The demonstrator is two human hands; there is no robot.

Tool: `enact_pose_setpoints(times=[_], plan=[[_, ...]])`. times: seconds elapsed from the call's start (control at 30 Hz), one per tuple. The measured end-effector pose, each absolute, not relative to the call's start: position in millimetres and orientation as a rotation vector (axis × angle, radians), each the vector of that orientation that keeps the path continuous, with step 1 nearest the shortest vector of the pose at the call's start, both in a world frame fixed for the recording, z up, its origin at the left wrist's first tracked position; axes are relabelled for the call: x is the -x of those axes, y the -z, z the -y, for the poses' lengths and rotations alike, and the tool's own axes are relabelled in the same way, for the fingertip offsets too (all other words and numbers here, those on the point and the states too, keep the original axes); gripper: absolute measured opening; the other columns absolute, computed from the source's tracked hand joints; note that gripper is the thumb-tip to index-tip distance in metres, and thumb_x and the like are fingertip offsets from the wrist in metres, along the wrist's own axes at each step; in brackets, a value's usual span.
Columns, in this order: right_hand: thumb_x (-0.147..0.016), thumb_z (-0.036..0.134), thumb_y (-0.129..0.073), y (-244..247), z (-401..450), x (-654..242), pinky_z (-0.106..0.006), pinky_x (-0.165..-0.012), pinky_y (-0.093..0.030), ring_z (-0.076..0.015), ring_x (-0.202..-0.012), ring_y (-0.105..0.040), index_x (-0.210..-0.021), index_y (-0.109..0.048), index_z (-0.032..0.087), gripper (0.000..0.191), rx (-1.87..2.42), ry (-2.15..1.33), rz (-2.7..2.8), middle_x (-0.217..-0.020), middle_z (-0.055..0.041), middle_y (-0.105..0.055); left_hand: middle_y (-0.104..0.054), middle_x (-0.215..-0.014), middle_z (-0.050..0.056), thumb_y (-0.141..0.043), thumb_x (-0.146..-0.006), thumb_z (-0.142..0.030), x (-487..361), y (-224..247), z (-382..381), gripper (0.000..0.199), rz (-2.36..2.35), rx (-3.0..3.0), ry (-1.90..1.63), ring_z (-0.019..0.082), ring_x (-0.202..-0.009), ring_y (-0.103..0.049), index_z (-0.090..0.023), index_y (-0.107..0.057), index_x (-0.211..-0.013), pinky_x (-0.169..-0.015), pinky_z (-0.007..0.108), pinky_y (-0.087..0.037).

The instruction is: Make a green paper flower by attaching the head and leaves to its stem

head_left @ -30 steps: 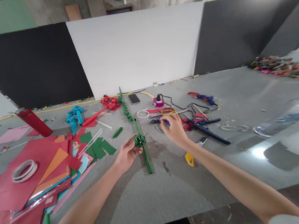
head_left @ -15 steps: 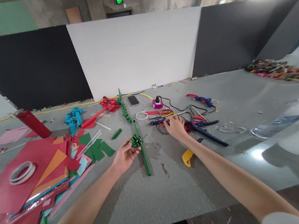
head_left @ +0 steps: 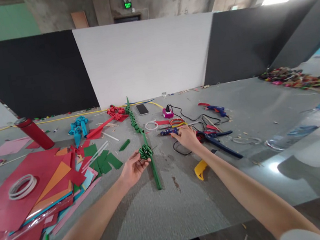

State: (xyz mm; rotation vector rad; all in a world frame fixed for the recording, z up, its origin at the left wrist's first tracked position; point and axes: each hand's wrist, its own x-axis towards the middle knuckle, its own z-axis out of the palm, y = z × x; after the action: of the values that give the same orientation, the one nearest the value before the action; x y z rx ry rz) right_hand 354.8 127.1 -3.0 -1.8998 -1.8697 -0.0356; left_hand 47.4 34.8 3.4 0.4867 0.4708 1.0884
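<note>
My left hand [head_left: 133, 168] pinches a dark green folded rosette [head_left: 146, 152] between thumb and fingers, above a long green strip [head_left: 155, 172] on the table. Farther along stretches a green chain of folded leaf shapes [head_left: 133, 120]. My right hand [head_left: 186, 137] is closed around the rear of a blue glue gun [head_left: 167, 132], whose nozzle points left. Part of that gun is hidden under the fingers. Dark-blue-handled pliers [head_left: 222, 146] lie just right of the hand, and a yellow-handled tool [head_left: 200, 169] sits partly beneath the right forearm.
Red and orange paper sheets [head_left: 44, 168] with tape rolls [head_left: 22, 187] cover the left. Behind are a red bottle [head_left: 36, 134], blue and red paper flowers [head_left: 115, 112], and a phone [head_left: 142, 109]. A second glue gun [head_left: 217, 109] and a plastic bottle [head_left: 301, 128] lie right.
The glue gun's rear has lifted slightly into my right hand, and its cable has shifted on the table. My left hand stays nearly still with the rosette. The view has shifted slightly.
</note>
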Motion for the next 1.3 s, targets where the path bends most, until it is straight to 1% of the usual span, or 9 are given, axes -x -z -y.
enact_pose_setpoints(times=[0.1,0.23,0.37,0.47,0.63,0.77,0.93,1.1,1.3], plan=[[-0.084,0.055,-0.060,1,-126,-352,-0.042,-0.091,-0.039,-0.0302,-0.104,-0.057,-0.087,-0.058,0.018,0.037,1.941,-0.005,1.799,-0.103,-0.0118,-0.064,-0.072,-0.090,0.009,-0.064,-0.085,-0.010,-48,-4,-35,0.013,-0.474,-0.476,-1.094,0.021,-0.082,-0.074,-0.015,-0.060,-0.096,-0.068,0.025,-0.059],[-0.080,0.063,-0.061,1,-124,-342,-0.049,-0.095,-0.035,-0.0362,-0.111,-0.056,-0.109,-0.054,0.014,0.057,2.060,0.024,1.774,-0.112,-0.0186,-0.064,-0.072,-0.088,0.008,-0.065,-0.084,-0.010,-48,-6,-34,0.019,-0.480,-0.480,-1.088,0.021,-0.081,-0.074,-0.014,-0.062,-0.103,-0.069,0.025,-0.059],[-0.086,0.055,-0.057,1,-124,-333,-0.052,-0.097,-0.032,-0.0381,-0.111,-0.058,-0.105,-0.055,0.013,0.046,2.108,0.053,1.812,-0.111,-0.0215,-0.065,-0.072,-0.089,0.008,-0.064,-0.084,-0.009,-49,-8,-33,0.031,-0.501,-0.468,-1.100,0.020,-0.080,-0.074,-0.014,-0.061,-0.114,-0.071,0.026,-0.060],[-0.089,0.047,-0.054,-1,-123,-332,-0.050,-0.096,-0.032,-0.0357,-0.099,-0.065,-0.100,-0.054,0.013,0.036,2.097,0.039,1.770,-0.095,-0.0179,-0.069,-0.071,-0.091,0.008,-0.063,-0.086,-0.011,-48,-10,-32,0.038,-0.512,-0.475,-1.108,0.018,-0.080,-0.073,-0.015,-0.059,-0.123,-0.073,0.025,-0.060],[-0.087,0.042,-0.054,-9,-117,-336,-0.046,-0.095,-0.032,-0.0300,-0.082,-0.068,-0.109,-0.044,0.015,0.036,1.874,0.009,1.600,-0.073,-0.0063,-0.068,-0.071,-0.090,0.007,-0.060,-0.088,-0.013,-43,-15,-34,0.043,-0.489,-0.522,-1.092,0.016,-0.075,-0.072,-0.016,-0.056,-0.131,-0.067,0.022,-0.060],[-0.086,0.043,-0.050,-20,-105,-335,-0.042,-0.091,-0.036,-0.0259,-0.075,-0.065,-0.100,-0.046,0.020,0.027,1.649,0.019,1.611,-0.070,-0.0020,-0.066,-0.070,-0.088,0.008,-0.061,-0.085,-0.011,-38,-15,-39,0.032,-0.500,-0.496,-1.117,0.016,-0.072,-0.072,-0.014,-0.061,-0.117,-0.060,0.020,-0.059],[-0.085,0.048,-0.054,-31,-87,-324,-0.030,-0.067,-0.042,-0.0226,-0.066,-0.062,-0.089,-0.049,0.023,0.026,1.546,-0.059,1.636,-0.070,-0.0019,-0.063,-0.072,-0.094,0.010,-0.061,-0.084,-0.008,-36,-12,-43,0.027,-0.508,-0.504,-1.144,0.019,-0.079,-0.074,-0.014,-0.060,-0.110,-0.064,0.020,-0.060],[-0.084,0.053,-0.056,-33,-79,-315,-0.030,-0.066,-0.041,-0.0249,-0.070,-0.063,-0.092,-0.050,0.022,0.032,1.622,0.018,1.743,-0.072,-0.0034,-0.064,-0.071,-0.111,0.015,-0.060,-0.086,-0.010,-36,-11,-42,0.032,-0.490,-0.547,-1.118,0.020,-0.084,-0.075,-0.015,-0.057,-0.117,-0.067,0.021,-0.061],[-0.083,0.057,-0.058,-35,-79,-315,-0.029,-0.063,-0.041,-0.0251,-0.070,-0.064,-0.089,-0.052,0.023,0.036,1.663,-0.090,1.711,-0.073,-0.0038,-0.066,-0.071,-0.111,0.015,-0.062,-0.088,-0.016,-36,-10,-43,0.032,-0.488,-0.584,-1.107,0.019,-0.083,-0.074,-0.014,-0.058,-0.120,-0.070,0.023,-0.059]])
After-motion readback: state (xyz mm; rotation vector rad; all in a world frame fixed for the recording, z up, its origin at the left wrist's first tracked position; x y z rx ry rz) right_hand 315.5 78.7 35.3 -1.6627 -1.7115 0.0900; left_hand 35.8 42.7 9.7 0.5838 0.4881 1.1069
